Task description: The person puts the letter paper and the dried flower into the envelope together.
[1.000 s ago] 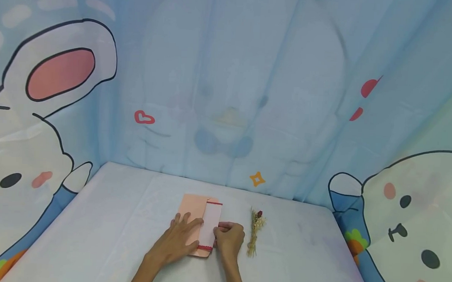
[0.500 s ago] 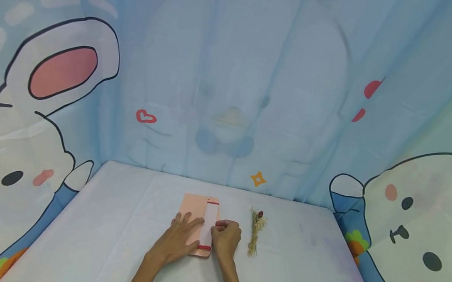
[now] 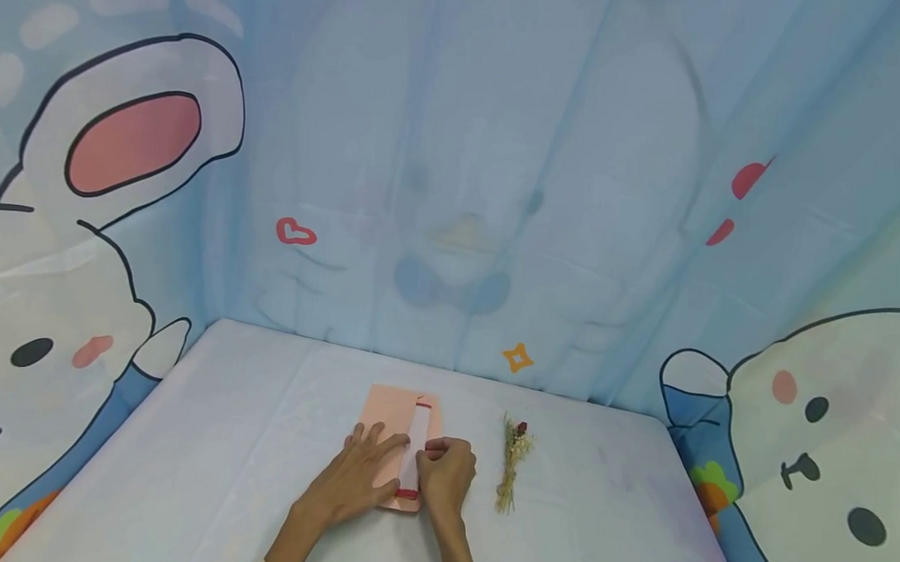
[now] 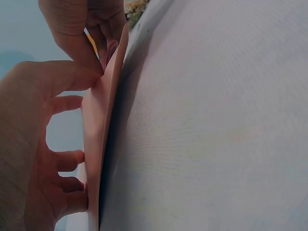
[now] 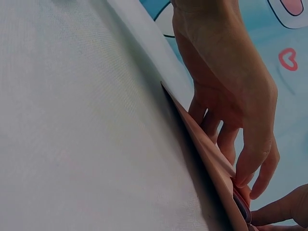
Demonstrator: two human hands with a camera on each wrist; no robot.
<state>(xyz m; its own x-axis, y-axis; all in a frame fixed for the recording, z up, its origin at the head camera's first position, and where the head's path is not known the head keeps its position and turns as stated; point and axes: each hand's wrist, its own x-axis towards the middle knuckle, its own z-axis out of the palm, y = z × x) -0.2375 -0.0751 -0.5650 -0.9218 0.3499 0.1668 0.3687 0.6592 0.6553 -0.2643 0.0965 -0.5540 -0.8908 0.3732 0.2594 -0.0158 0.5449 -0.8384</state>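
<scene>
A flat pink card folder (image 3: 389, 407) lies on the table. My left hand (image 3: 361, 472) rests on its left part with fingers spread, fingertips pressing the surface. Along the folder's right side shows a narrow white paper piece (image 3: 416, 437) with red bands at its top and bottom ends. My right hand (image 3: 446, 475) pinches that piece at its right edge between thumb and curled fingers. In the left wrist view the folder (image 4: 98, 115) stands edge-on, and something pink curves up by the right fingers. A dark red curved edge (image 5: 243, 204) shows near the fingertips in the right wrist view.
A small bunch of dried flowers (image 3: 513, 465) with one dark red bloom lies to the right of my right hand. The table (image 3: 599, 501) has a white cover. Behind it hangs a light blue curtain (image 3: 469, 149) with cartoon animals.
My right hand has moved left with the white piece's edge. Less of the white shows, and pink now shows to its right. The left hand stays on the folder.
</scene>
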